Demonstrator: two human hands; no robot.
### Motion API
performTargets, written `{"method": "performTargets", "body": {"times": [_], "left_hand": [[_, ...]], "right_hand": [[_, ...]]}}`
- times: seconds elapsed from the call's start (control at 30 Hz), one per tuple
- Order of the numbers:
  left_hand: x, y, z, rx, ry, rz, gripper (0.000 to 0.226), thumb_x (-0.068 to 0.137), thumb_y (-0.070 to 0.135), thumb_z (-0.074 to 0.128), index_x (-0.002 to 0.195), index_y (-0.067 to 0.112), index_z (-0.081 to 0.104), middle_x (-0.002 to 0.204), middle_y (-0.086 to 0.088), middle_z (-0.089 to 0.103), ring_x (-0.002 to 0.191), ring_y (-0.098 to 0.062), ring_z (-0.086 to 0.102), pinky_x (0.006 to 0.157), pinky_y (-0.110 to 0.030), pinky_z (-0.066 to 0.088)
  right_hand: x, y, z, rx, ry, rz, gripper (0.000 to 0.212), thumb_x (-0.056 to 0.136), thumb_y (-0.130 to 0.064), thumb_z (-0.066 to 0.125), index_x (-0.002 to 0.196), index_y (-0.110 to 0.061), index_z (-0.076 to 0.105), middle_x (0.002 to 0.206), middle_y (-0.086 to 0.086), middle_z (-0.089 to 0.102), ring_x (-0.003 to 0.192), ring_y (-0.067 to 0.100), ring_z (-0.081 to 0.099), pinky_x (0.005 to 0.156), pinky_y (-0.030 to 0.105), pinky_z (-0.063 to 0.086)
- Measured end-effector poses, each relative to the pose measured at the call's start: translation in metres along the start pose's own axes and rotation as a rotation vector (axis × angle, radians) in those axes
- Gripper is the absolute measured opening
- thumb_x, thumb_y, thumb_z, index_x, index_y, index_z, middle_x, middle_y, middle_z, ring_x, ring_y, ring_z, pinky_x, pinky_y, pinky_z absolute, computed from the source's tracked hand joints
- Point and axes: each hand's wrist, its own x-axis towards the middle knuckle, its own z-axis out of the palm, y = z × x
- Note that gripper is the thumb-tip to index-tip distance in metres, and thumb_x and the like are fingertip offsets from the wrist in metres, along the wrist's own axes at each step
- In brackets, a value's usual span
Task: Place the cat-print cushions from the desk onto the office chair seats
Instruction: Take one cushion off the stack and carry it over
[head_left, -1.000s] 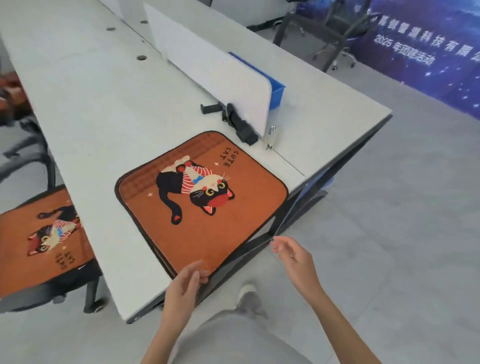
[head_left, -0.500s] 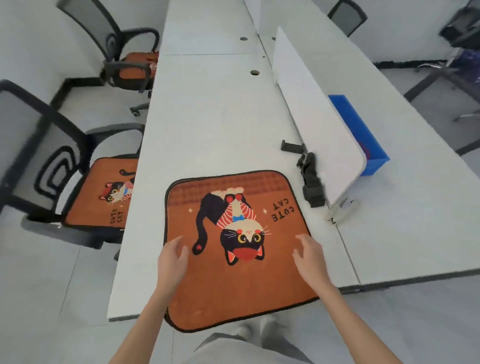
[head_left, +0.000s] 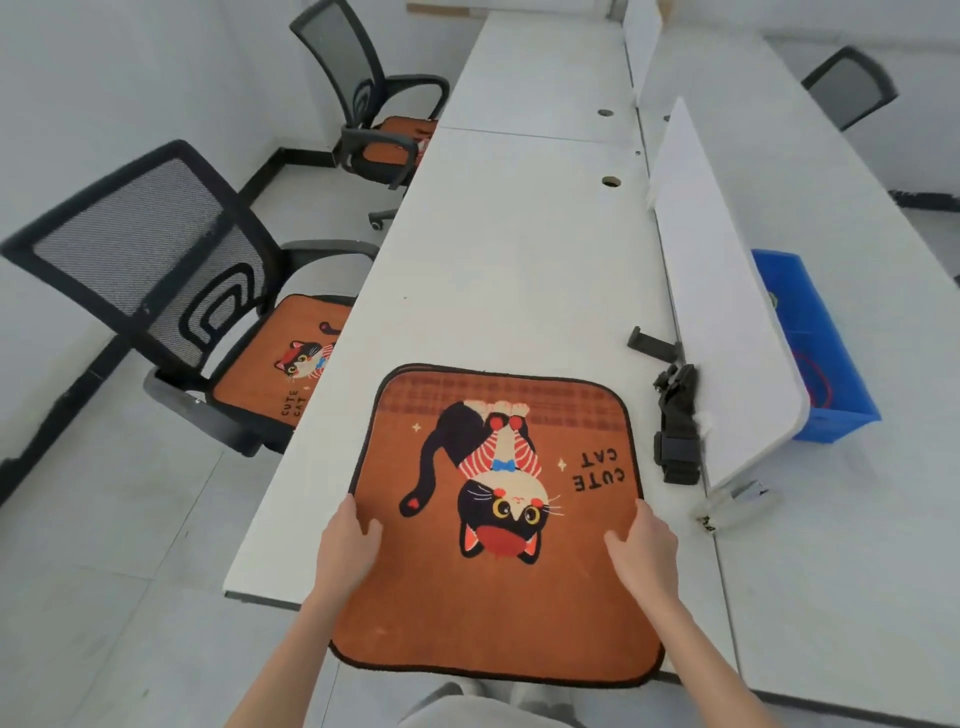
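The orange cat-print cushion lies at the near end of the white counter, its near edge hanging past the counter's end toward the person. The cat and the words "CUTE CAT" read upside down from this side. The left hand grips the cushion's left edge, thumb on top and the fingers curled under the rim. The right hand grips the right edge the same way, thumb lying on the fabric.

To the left, a black mesh office chair stands against the counter's side with a second cat cushion lying on its seat. Farther back, another office chair also carries an orange cushion. Right of the held cushion, a black clamp sits on the counter beside a white divider panel. Beyond the panel, a blue bin rests on the counter's far half.
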Motion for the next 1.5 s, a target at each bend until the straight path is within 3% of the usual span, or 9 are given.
{"method": "performTargets", "body": {"times": [0.23, 0.47, 0.63, 0.87, 0.93, 1.1, 1.17, 1.4, 1.5], "left_hand": [[0.000, 0.012, -0.003, -0.042, 0.115, 0.010, 0.046, 0.087, 0.014, 0.054, 0.130, 0.000, 0.043, 0.121, -0.021, 0.054, 0.113, -0.037, 0.053, 0.096, -0.045, 0.044], [0.001, 0.016, -0.006, -0.063, 0.111, 0.080, 0.030, 0.092, 0.013, 0.050, 0.119, 0.001, 0.053, 0.115, -0.020, 0.063, 0.107, -0.036, 0.059, 0.089, -0.042, 0.047], [-0.010, 0.038, -0.010, -0.034, 0.156, 0.203, 0.026, 0.095, 0.015, 0.044, 0.118, 0.007, 0.051, 0.112, -0.017, 0.065, 0.100, -0.036, 0.062, 0.084, -0.042, 0.051], [-0.051, 0.083, -0.025, -0.071, 0.227, 0.512, 0.022, 0.093, 0.016, 0.047, 0.112, 0.009, 0.054, 0.085, -0.008, 0.068, 0.064, -0.017, 0.059, 0.056, -0.023, 0.045], [-0.067, 0.099, -0.029, -0.090, 0.186, 0.641, 0.018, 0.092, 0.016, 0.049, 0.108, 0.010, 0.055, 0.076, -0.003, 0.066, 0.056, -0.013, 0.058, 0.049, -0.020, 0.043], [-0.105, 0.143, -0.037, -0.183, 0.084, 0.962, 0.011, 0.091, 0.013, 0.050, 0.099, 0.013, 0.057, 0.070, 0.002, 0.065, 0.058, -0.012, 0.058, 0.049, -0.017, 0.044], [-0.122, 0.161, -0.035, -0.237, 0.004, 1.084, 0.011, 0.091, 0.015, 0.049, 0.097, 0.014, 0.058, 0.070, 0.003, 0.067, 0.068, -0.012, 0.060, 0.055, -0.023, 0.047], [-0.190, 0.227, 0.021, -0.280, -0.308, 1.368, 0.008, 0.091, 0.019, 0.048, 0.092, 0.020, 0.056, 0.070, 0.023, 0.056, 0.068, 0.001, 0.059, 0.054, -0.009, 0.041], [-0.227, 0.253, 0.064, -0.270, -0.458, 1.448, 0.008, 0.091, 0.018, 0.047, 0.090, 0.022, 0.054, 0.069, 0.020, 0.055, 0.070, 0.001, 0.057, 0.059, -0.012, 0.040]], "right_hand": [[0.005, -0.004, -0.007, 0.074, 0.006, -0.009, 0.026, 0.088, -0.024, 0.055, 0.107, -0.007, 0.057, 0.103, 0.013, 0.054, 0.082, 0.023, 0.056, 0.072, 0.033, 0.050], [0.005, -0.001, -0.008, 0.053, -0.018, -0.024, 0.013, 0.092, -0.020, 0.049, 0.098, -0.008, 0.047, 0.097, 0.013, 0.065, 0.076, 0.024, 0.060, 0.067, 0.036, 0.052], [0.000, -0.015, -0.019, 0.066, 0.025, -0.096, 0.027, 0.096, -0.021, 0.042, 0.116, -0.007, 0.055, 0.105, 0.011, 0.067, 0.092, 0.028, 0.064, 0.075, 0.032, 0.051], [-0.037, -0.036, -0.051, 0.101, 0.290, -0.247, 0.033, 0.096, -0.019, 0.041, 0.126, -0.015, 0.055, 0.081, 0.007, 0.071, 0.066, 0.019, 0.063, 0.057, 0.028, 0.049], [-0.052, -0.041, -0.066, 0.119, 0.389, -0.255, 0.034, 0.096, -0.019, 0.042, 0.127, -0.013, 0.055, 0.078, 0.008, 0.071, 0.061, 0.019, 0.061, 0.053, 0.025, 0.046], [-0.095, -0.038, -0.111, 0.190, 0.600, -0.169, 0.032, 0.095, -0.018, 0.044, 0.123, -0.010, 0.058, 0.100, 0.014, 0.072, 0.086, 0.032, 0.067, 0.076, 0.034, 0.052], [-0.116, -0.025, -0.130, 0.230, 0.693, -0.108, 0.030, 0.094, -0.016, 0.044, 0.120, -0.011, 0.059, 0.090, 0.015, 0.073, 0.077, 0.035, 0.066, 0.071, 0.036, 0.051], [-0.188, 0.063, -0.181, 0.288, 0.977, 0.170, 0.031, 0.095, -0.015, 0.043, 0.121, -0.010, 0.059, 0.069, 0.004, 0.060, 0.053, 0.013, 0.046, 0.052, 0.020, 0.035], [-0.210, 0.116, -0.196, 0.295, 1.039, 0.315, 0.031, 0.096, -0.016, 0.042, 0.121, -0.011, 0.058, 0.078, 0.012, 0.068, 0.059, 0.019, 0.050, 0.055, 0.024, 0.037]]}}
